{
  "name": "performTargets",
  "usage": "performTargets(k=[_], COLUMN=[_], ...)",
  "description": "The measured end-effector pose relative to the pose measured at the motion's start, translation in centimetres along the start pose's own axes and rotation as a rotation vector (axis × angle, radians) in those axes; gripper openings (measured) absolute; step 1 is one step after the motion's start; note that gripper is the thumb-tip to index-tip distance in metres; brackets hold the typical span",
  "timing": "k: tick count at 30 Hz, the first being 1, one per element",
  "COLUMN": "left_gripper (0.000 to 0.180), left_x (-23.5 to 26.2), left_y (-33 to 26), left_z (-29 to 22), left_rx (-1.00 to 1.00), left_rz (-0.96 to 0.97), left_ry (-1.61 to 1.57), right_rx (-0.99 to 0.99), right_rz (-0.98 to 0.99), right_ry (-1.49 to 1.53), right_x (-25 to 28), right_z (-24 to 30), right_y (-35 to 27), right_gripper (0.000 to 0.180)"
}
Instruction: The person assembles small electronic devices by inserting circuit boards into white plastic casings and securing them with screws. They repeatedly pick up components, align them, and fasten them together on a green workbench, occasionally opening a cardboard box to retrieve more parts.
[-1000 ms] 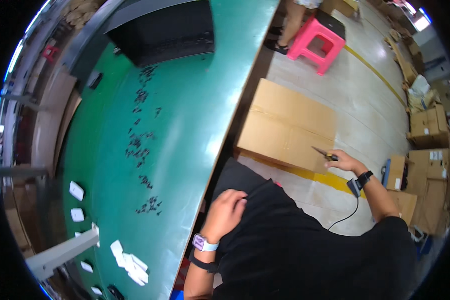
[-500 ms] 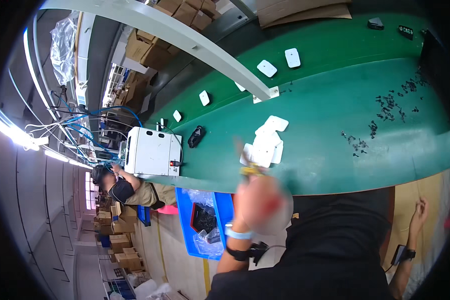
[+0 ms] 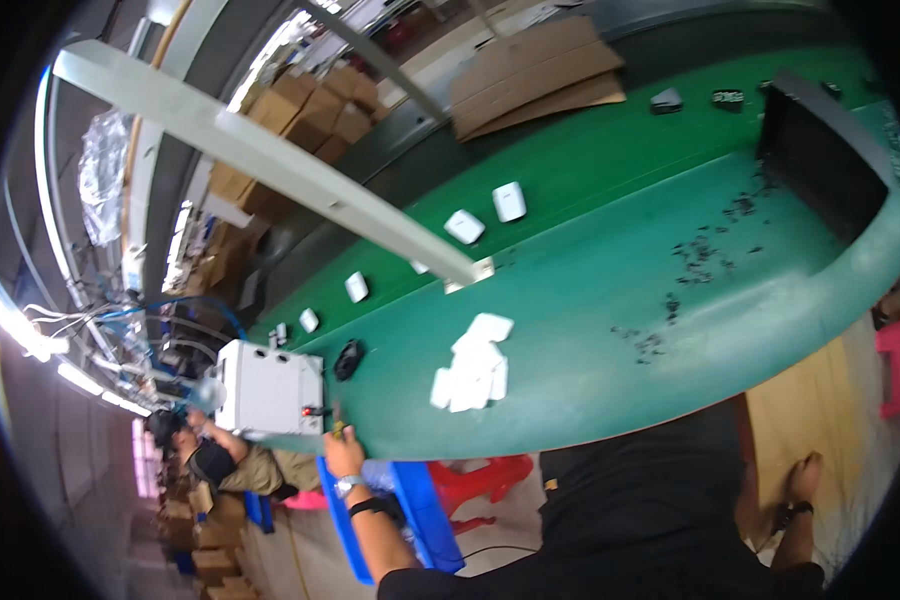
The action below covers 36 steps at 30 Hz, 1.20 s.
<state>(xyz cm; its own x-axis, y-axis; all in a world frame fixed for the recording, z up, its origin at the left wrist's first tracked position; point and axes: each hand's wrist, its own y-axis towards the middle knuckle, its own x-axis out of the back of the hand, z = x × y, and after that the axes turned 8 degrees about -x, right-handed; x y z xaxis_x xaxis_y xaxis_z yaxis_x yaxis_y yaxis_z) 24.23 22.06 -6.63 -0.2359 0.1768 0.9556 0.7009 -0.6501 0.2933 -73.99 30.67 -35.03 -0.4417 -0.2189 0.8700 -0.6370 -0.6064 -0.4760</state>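
At the left end of the green bench, my left hand [image 3: 344, 456] is closed around a small tool with yellow handles [image 3: 338, 426]; its tip is too blurred to tell the kind. The tool is beside the front corner of a white box-shaped machine [image 3: 270, 392]. My right hand [image 3: 804, 480] hangs low at my right side, away from the bench, its fingers loosely stretched and nothing seen in them. A loose pile of white rounded plastic covers [image 3: 470, 375] lies mid-bench. Scattered small black screws [image 3: 700, 255] lie to the right.
White rounded cases [image 3: 509, 202] sit spaced along the green belt [image 3: 590, 160] behind. A slanting metal post [image 3: 300, 185] meets the bench. A black bin [image 3: 830, 150] lies far right, a blue crate [image 3: 425, 515] and red stool [image 3: 490, 478] below. Another person [image 3: 230, 462] works beyond the machine.
My left hand has moved left with the yellow-handled tool, from beside the white covers to the machine's corner. The view has shifted; my right hand is lower in it, still hanging at my side.
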Motion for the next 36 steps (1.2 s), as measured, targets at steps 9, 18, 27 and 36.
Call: performTargets(k=[9,18,27,36], left_gripper=[0.064,0.060,0.018,0.059], left_x=[-2.7,3.4,23.5,12.1], left_y=[1.6,-2.9,-24.7,-49.1], left_z=[0.7,-14.6,-45.3,-60.8], left_rx=[-0.042,-0.352,-1.894,-2.530], left_rz=[0.033,-0.804,0.313,1.051], left_ry=[0.420,0.120,-1.480,-0.592], right_rx=[-0.106,-0.041,-0.047,0.161], right_rz=[-0.181,0.071,-0.256,-0.364], right_ry=[0.222,0.310,0.189,0.085], right_x=[3.9,6.9,8.3,5.0], right_z=[2.7,2.1,5.6,6.9], right_y=[0.0,-1.8,-10.2,-15.3], right_gripper=[0.054,0.060,0.057,0.041])
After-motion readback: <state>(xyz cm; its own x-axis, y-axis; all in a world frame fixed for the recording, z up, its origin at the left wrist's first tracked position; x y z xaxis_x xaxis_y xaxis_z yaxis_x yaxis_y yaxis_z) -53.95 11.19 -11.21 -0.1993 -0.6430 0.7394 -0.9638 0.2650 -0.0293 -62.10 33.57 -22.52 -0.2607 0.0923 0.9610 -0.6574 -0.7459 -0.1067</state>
